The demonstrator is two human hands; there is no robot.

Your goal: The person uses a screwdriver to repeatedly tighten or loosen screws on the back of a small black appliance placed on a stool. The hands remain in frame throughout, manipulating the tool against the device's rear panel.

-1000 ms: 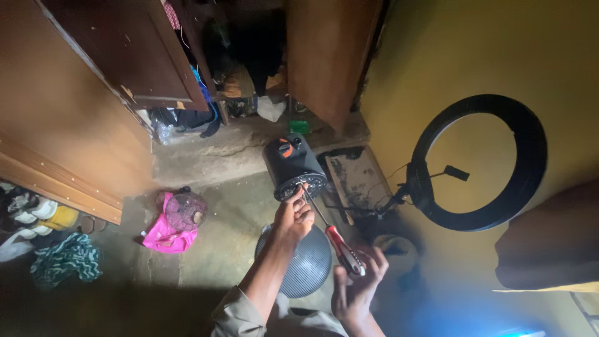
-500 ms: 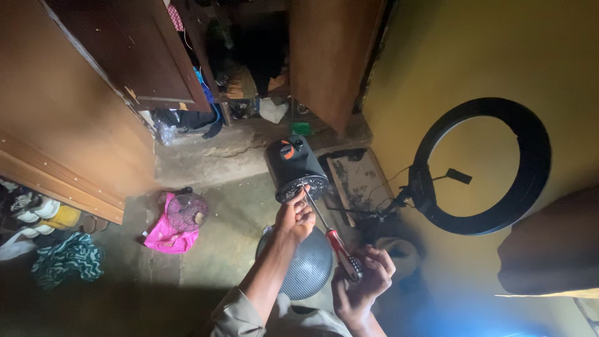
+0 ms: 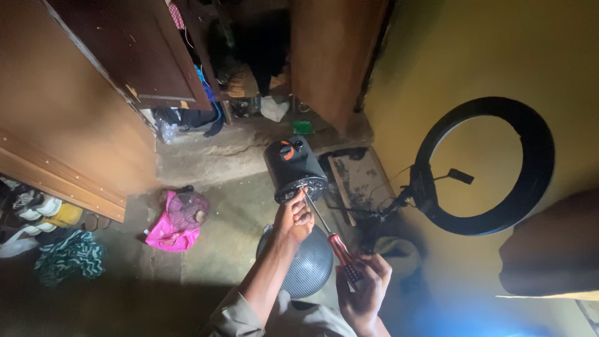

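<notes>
Fingers (image 3: 298,209) of the left hand (image 3: 293,219) curl shut around the rim of a dark cylindrical fan motor housing (image 3: 292,167), steadying it where the tip of a long screwdriver (image 3: 331,240) meets its ribbed edge. Right hand (image 3: 364,288) closes its fingers around the tool's red-and-black handle, low in the head view, so the thin shaft slopes up and left to the housing.

Largest in the dim room are the brown wooden wardrobe panels (image 3: 75,118), leaning open at the left and top, and the yellow wall (image 3: 474,56) at the right. Against that wall stands a black ring light (image 3: 483,165), unlit, with a small phone clamp at its centre. On the concrete floor (image 3: 218,231) beneath the forearms lies a round grey mesh fan guard (image 3: 306,268), apart from the housing; a flat dark tray (image 3: 362,181) sits just beside the housing. Further left, a smaller wire grille rests on a pink bag (image 3: 168,228), with a green patterned cloth (image 3: 68,259) and pale shoes (image 3: 31,206) near the frame's edge.

By the look of it the job is midway: the guard is already off and set aside, while the screw at the housing rim is being worked. Whether it is going in or coming out cannot be told.
</notes>
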